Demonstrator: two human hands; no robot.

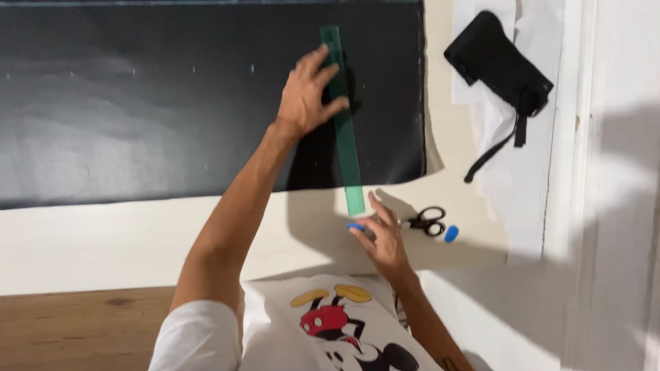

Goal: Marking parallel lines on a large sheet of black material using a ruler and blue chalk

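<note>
While the left hand (307, 93), arm extended and fingers spread, presses flat on the green ruler (342, 120) lying across the black sheet (137, 103), the right hand (382, 237) pinches a small blue marker (355, 226) at the ruler's near end, scissors (426, 221) just beside.

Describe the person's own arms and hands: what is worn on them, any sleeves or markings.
Both hands are bare: no gloves, rings or watch show on the left hand or the right hand. The left arm is bare up to a short white sleeve at the shoulder. The right forearm is bare too, with a small dark mark near the bottom edge, too small to make out.
</note>
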